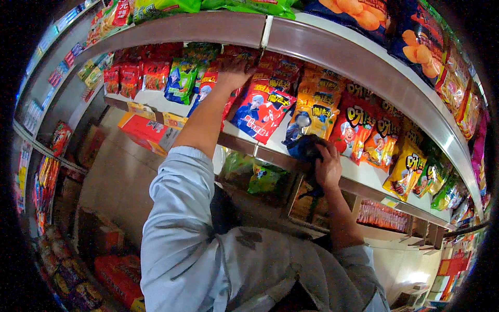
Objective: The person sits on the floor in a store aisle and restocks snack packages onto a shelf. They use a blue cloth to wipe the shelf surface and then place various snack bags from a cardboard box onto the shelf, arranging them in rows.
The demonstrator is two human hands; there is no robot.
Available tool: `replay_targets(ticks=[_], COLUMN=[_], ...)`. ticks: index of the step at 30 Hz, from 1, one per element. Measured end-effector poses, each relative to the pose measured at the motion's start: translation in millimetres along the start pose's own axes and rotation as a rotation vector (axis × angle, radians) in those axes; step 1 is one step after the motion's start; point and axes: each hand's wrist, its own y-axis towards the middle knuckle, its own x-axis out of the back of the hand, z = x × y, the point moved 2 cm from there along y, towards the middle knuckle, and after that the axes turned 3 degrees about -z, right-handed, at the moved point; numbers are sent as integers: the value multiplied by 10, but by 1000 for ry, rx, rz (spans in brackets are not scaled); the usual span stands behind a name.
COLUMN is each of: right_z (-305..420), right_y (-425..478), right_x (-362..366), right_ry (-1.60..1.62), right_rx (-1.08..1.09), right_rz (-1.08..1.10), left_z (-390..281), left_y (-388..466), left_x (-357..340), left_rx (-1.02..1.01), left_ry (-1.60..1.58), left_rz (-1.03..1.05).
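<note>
My left hand (pixel 236 75) reaches under the upper shelf, over the red snack bags of the lower shelf. Its fingers are blurred and partly lost among the packets at the back, so a grip cannot be made out. At the lower shelf's front edge, my right hand (pixel 329 163) holds a dark bundle (pixel 306 147), which looks like cloth and hangs down below the fingers. Between the hands lie a red-and-blue snack bag (pixel 261 111) and a yellow snack bag (pixel 314 113). Just right of the bundle stands a red snack bag with a cartoon chef (pixel 349 130).
The upper shelf's metal edge (pixel 335 46) curves over both forearms, with large chip bags (pixel 356 11) above it. Below left, a red carton (pixel 142 130) sits near the floor (pixel 117 167). A side rack (pixel 46 152) with packets stands left. Packed goods (pixel 384 216) fill a low box at right.
</note>
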Motion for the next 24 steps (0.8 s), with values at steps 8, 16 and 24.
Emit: replay_targets(ticks=[8,16,24], right_z=[73,20,55], right_y=[17,12,27], right_x=[64,10,43], right_ry=[9,35,72], right_rx=[-34,3,-10], right_rz=[8,-25,-17], left_z=[55,-29,28], left_y=[564,706,829], left_x=[245,693,613], left_rx=[5,-123,-93], left_ry=[-206,-242,-283], left_rz=[-207,-402,-394])
